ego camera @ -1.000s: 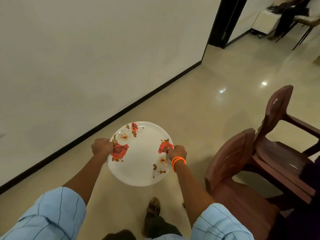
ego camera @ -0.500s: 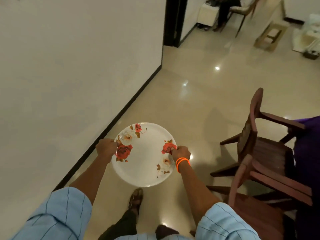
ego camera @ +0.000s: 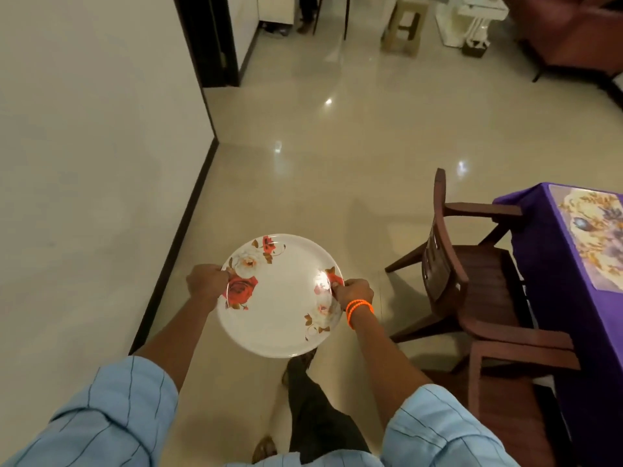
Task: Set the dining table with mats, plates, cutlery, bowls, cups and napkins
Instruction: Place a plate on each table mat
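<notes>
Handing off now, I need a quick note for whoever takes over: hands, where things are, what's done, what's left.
Left hand grips the left rim of the floral plate; right hand grips the right rim.
Plate is held level over the floor, not yet at the table.
Table with the purple cloth is ahead right, behind the brown chairs.
Done: one placemat lies on it.
Left: set this plate down; no cutlery, bowls, cups or napkins in view.
</notes>
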